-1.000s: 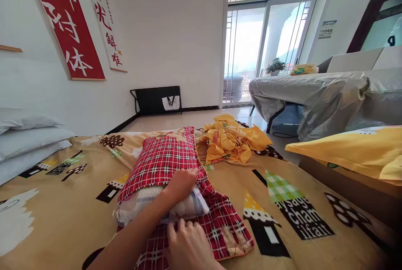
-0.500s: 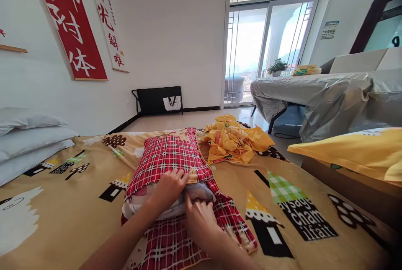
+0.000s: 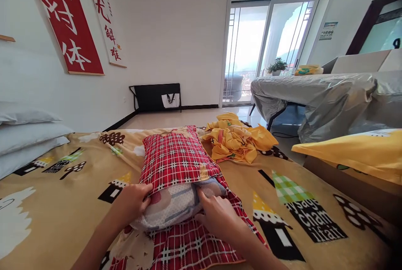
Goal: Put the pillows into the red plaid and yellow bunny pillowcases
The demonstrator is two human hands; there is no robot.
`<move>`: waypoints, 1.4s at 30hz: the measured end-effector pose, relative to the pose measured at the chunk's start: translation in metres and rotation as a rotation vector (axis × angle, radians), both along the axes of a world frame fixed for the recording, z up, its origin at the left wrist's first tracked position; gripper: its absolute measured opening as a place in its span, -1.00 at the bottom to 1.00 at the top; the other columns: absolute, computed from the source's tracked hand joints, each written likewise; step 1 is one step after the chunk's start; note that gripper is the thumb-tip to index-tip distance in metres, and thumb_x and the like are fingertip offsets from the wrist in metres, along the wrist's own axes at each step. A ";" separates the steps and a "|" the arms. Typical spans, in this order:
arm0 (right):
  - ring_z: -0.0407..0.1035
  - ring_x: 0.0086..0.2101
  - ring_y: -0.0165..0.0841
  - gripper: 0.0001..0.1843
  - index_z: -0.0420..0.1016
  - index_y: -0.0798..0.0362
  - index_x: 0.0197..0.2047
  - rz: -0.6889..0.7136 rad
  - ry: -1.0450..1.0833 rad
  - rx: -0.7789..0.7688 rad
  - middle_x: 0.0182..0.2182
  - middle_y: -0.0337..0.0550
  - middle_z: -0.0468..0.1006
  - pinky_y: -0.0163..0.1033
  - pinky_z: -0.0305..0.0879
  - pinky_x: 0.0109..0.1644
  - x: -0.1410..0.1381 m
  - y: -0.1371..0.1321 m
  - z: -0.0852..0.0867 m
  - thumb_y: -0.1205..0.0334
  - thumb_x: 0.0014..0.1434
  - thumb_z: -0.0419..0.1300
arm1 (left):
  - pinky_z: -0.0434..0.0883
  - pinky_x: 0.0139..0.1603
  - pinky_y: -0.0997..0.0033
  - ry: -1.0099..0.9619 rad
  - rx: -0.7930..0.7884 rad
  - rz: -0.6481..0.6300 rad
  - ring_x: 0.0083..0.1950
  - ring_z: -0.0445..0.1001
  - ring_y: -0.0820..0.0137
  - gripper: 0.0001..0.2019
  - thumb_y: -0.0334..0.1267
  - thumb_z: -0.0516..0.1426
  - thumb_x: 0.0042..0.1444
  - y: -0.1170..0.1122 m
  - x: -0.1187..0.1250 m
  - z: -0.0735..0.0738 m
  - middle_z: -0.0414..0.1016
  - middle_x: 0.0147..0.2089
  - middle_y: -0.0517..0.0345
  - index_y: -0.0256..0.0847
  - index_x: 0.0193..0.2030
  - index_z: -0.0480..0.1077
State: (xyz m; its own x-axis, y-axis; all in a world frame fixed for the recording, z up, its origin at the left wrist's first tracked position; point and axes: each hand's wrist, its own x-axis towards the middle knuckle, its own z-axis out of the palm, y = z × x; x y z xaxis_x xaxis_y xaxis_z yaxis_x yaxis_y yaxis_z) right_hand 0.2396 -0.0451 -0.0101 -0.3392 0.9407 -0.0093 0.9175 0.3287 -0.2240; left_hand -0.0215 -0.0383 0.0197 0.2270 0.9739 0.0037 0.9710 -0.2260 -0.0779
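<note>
Pinching red plaid cover edge w/ L hand, pillow L side; R hand touching pillow R end, grip unclear.

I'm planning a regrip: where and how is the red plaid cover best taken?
Pinch the red plaid cover by its upper opening edge, probably from the near side: this hem arches over the pillow, with a free stretch between left hand and right hand.

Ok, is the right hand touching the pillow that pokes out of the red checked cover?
Touching: the head view shows the fingers of the right hand against the pillow's exposed end, with no gap visible.
</note>
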 end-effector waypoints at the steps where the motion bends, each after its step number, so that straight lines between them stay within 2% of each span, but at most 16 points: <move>1: 0.52 -0.26 -0.11 -0.70 0.48 0.03 -0.04 0.014 0.027 0.035 -0.28 -0.02 0.62 -0.21 0.28 -0.31 0.004 0.001 0.006 0.13 0.18 0.17 | 0.32 -0.26 0.33 0.005 -0.009 0.002 -0.19 0.54 0.18 -0.83 -0.37 -0.04 0.13 0.000 -0.001 -0.002 0.58 -0.27 0.05 -0.15 -0.36 0.35; 2: 0.51 -0.28 -0.17 -0.78 0.51 0.01 -0.17 0.006 0.053 0.088 -0.31 -0.08 0.62 -0.24 0.25 -0.32 0.008 0.003 0.010 0.11 0.23 0.12 | 0.33 -0.24 0.32 0.014 -0.020 0.006 -0.18 0.55 0.17 -0.83 -0.36 -0.04 0.13 -0.001 -0.002 -0.002 0.58 -0.27 0.03 -0.16 -0.34 0.36; 4: 0.48 -0.29 -0.25 -0.74 0.51 0.00 -0.28 -0.056 0.104 0.242 -0.32 -0.14 0.60 -0.26 0.23 -0.28 0.013 0.011 0.013 0.15 0.30 0.02 | 0.36 -0.21 0.27 0.048 -0.046 0.036 -0.16 0.55 0.12 -0.82 -0.33 -0.03 0.13 -0.001 -0.006 -0.002 0.58 -0.24 -0.03 -0.17 -0.24 0.39; 6: 0.45 -0.20 -0.25 -0.76 0.49 0.02 -0.14 -0.086 0.138 0.414 -0.20 -0.10 0.58 -0.23 0.23 -0.16 0.013 0.022 0.007 0.24 0.30 -0.01 | 0.39 -0.17 0.18 0.091 -0.079 0.102 -0.12 0.54 0.05 -0.75 -0.30 -0.03 0.14 -0.003 -0.009 -0.001 0.58 -0.19 -0.11 -0.21 -0.12 0.41; 8: 0.40 -0.11 -0.24 -0.72 0.44 0.06 -0.01 -0.059 0.136 0.503 -0.09 -0.06 0.55 -0.21 0.19 -0.05 0.011 0.034 -0.006 0.31 0.24 0.04 | 0.41 -0.14 0.10 0.128 -0.131 0.169 -0.08 0.53 0.00 -0.72 -0.30 -0.04 0.14 -0.005 -0.011 -0.001 0.57 -0.14 -0.18 -0.25 -0.09 0.42; 10: 0.39 -0.12 -0.23 -0.72 0.45 0.07 -0.03 -0.045 0.095 0.494 -0.12 -0.07 0.55 -0.20 0.17 -0.05 0.007 0.042 -0.021 0.33 0.19 0.08 | 0.42 -0.10 0.07 0.141 -0.178 0.209 -0.04 0.51 -0.01 -0.72 -0.31 -0.04 0.14 -0.006 -0.012 -0.003 0.55 -0.10 -0.22 -0.28 -0.14 0.46; 12: 0.40 -0.16 -0.23 -0.80 0.49 0.08 -0.16 -0.091 0.041 0.474 -0.20 -0.08 0.56 -0.21 0.16 -0.11 0.005 0.047 -0.031 0.32 0.17 0.10 | 0.43 -0.10 0.09 0.131 -0.200 0.222 -0.03 0.52 0.00 -0.73 -0.35 -0.02 0.11 -0.005 -0.012 -0.007 0.54 -0.08 -0.25 -0.31 -0.17 0.48; 15: 0.41 -0.20 -0.23 -0.82 0.50 0.07 -0.23 -0.181 -0.017 0.476 -0.26 -0.07 0.57 -0.21 0.14 -0.17 0.006 0.050 -0.036 0.29 0.20 0.07 | 0.44 -0.18 0.16 0.095 -0.206 0.221 -0.08 0.54 0.01 -0.74 -0.39 0.02 0.06 -0.002 -0.013 -0.013 0.55 -0.10 -0.29 -0.35 -0.17 0.48; 19: 0.45 -0.26 -0.26 -0.75 0.51 0.07 -0.22 -0.230 -0.062 0.459 -0.28 -0.06 0.60 -0.22 0.10 -0.23 0.013 0.053 -0.032 0.27 0.27 0.00 | 0.42 -0.21 0.24 0.046 -0.164 0.201 -0.07 0.55 0.06 -0.69 -0.39 0.01 0.07 0.001 -0.014 -0.017 0.55 -0.07 -0.26 -0.35 -0.08 0.46; 23: 0.47 -0.29 -0.26 -0.71 0.53 0.08 -0.28 -0.228 -0.086 0.463 -0.31 -0.02 0.62 -0.22 0.09 -0.24 0.019 0.054 -0.028 0.31 0.28 -0.02 | 0.38 -0.20 0.26 0.020 -0.088 0.236 -0.11 0.56 0.09 -0.66 -0.29 -0.09 0.19 0.001 -0.015 -0.014 0.59 -0.17 -0.22 -0.30 -0.26 0.50; 28: 0.50 -0.34 -0.22 -0.64 0.55 0.12 -0.32 -0.281 -0.117 0.421 -0.36 0.05 0.62 -0.20 0.13 -0.25 0.023 0.053 -0.019 0.30 0.30 -0.06 | 0.31 -0.27 0.35 -0.152 0.203 0.370 -0.18 0.56 0.18 -0.54 -0.18 -0.20 0.29 -0.004 -0.009 -0.007 0.61 -0.28 -0.04 -0.20 -0.34 0.49; 31: 0.51 -0.32 -0.17 -0.64 0.57 0.10 -0.31 -0.327 -0.146 0.316 -0.34 0.07 0.62 -0.22 0.16 -0.31 0.024 0.045 -0.007 0.23 0.30 -0.04 | 0.28 -0.30 0.35 -0.144 0.198 0.416 -0.20 0.56 0.18 -0.56 -0.16 -0.17 0.27 -0.008 -0.010 -0.005 0.60 -0.31 -0.03 -0.19 -0.38 0.48; 34: 0.51 -0.31 -0.17 -0.64 0.58 0.08 -0.32 -0.284 -0.167 0.162 -0.34 0.08 0.62 -0.24 0.19 -0.32 0.025 0.027 0.007 0.14 0.29 0.00 | 0.28 -0.31 0.34 -0.083 0.043 0.369 -0.16 0.54 0.17 -0.62 -0.22 -0.12 0.25 -0.016 -0.015 -0.002 0.58 -0.26 -0.06 -0.21 -0.40 0.46; 37: 0.51 -0.32 -0.20 -0.71 0.57 0.04 -0.28 -0.145 -0.134 0.060 -0.35 0.01 0.61 -0.25 0.21 -0.30 0.026 0.003 0.018 0.07 0.24 0.09 | 0.28 -0.30 0.31 -0.031 -0.096 0.212 -0.19 0.52 0.18 -0.67 -0.30 -0.11 0.24 -0.030 -0.014 0.005 0.57 -0.25 -0.08 -0.23 -0.38 0.45; 40: 0.50 -0.30 -0.19 -0.77 0.58 0.00 -0.30 0.103 -0.090 -0.037 -0.34 -0.06 0.62 -0.25 0.22 -0.29 0.023 -0.013 0.019 0.07 0.17 0.17 | 0.30 -0.28 0.33 -0.112 -0.199 -0.017 -0.24 0.51 0.25 -0.73 -0.25 -0.07 0.26 -0.050 0.000 0.014 0.56 -0.26 0.02 -0.18 -0.33 0.42; 42: 0.50 -0.24 -0.17 -0.76 0.57 -0.02 -0.20 0.305 -0.057 -0.130 -0.28 -0.08 0.62 -0.24 0.25 -0.26 0.018 -0.014 0.015 0.07 0.14 0.19 | 0.32 -0.25 0.36 -0.183 -0.252 -0.170 -0.21 0.51 0.27 -0.78 -0.18 -0.03 0.26 -0.060 0.012 0.013 0.55 -0.23 0.10 -0.14 -0.28 0.40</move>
